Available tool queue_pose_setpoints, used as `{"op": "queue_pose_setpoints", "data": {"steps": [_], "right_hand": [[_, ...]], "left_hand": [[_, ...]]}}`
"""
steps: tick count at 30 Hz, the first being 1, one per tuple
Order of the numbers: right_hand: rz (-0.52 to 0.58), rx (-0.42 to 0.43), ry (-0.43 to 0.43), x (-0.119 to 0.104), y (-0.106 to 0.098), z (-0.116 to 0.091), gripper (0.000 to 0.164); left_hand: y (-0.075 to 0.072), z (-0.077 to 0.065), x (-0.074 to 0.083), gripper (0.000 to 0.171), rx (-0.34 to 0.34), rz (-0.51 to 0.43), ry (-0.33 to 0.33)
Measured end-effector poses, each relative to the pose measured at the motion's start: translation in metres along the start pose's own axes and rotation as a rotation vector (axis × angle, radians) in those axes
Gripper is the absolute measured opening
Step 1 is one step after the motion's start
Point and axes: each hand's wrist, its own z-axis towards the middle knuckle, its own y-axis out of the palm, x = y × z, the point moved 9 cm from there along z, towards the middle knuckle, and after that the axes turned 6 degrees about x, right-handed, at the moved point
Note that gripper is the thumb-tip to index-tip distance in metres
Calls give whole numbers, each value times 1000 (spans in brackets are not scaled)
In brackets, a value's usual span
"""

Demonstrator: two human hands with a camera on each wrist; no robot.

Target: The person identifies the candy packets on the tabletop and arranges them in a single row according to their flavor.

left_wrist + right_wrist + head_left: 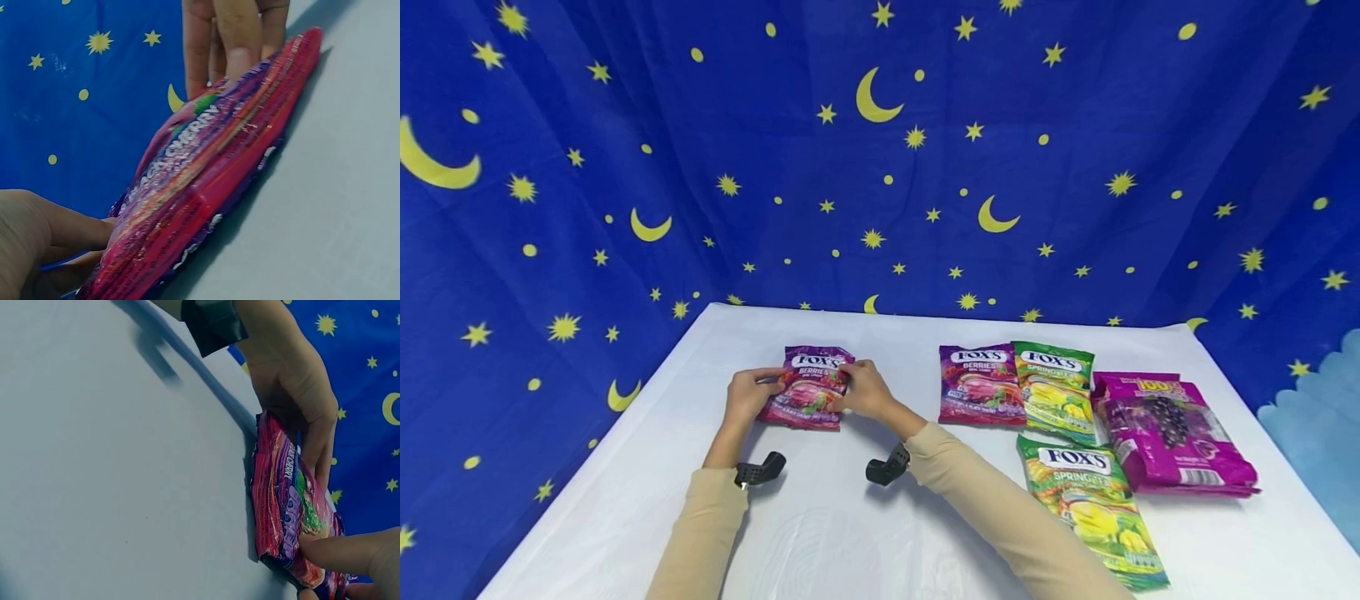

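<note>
A purple FOX'S berries candy bag [808, 398] lies at the left of the white table, held at both sides. My left hand [751, 395] grips its left edge with thumb and fingers. At the right edge, my right hand [868, 390] pinches the bag, thumb pressed on the printed front in the right wrist view. From the left wrist, the bag [200, 175] shows its lower edge close over the table, with the left hand [37, 234] at one end and the right-hand fingers [237, 44] at the other.
Further right lie another purple berries bag [981, 387], a green spring tea bag [1054, 396] overlapping it, and a second green bag [1093, 508] nearer me. Beside them sits a larger magenta grape-print pack [1172, 437]. A blue star-patterned cloth [805, 167] hangs behind the table [880, 333].
</note>
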Motion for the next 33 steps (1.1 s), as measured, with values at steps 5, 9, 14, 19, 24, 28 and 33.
{"op": "queue_pose_setpoints", "data": {"steps": [5,9,14,19,24,28,33], "right_hand": [[91,-1,21,6,-1,-2,78],[162,13,-4,6,-5,-5,71],[230,-31,-52,5,-7,-10,61],[231,-105,-84,3,-12,-18,62],[296,-106,-43,11,-30,-28,58],[303,-49,-23,18,-52,-34,54],[324,36,-10,30,-83,-40,51]], "left_hand": [[3,-2,6,31,23,68,61],[6,-4,11,31,23,107,98],[3,-11,26,33,82,189,183],[3,-19,51,44,141,218,293],[15,-27,80,44,91,105,360],[29,-32,98,42,12,-3,362],[51,-36,116,41,-42,-75,369]]}}
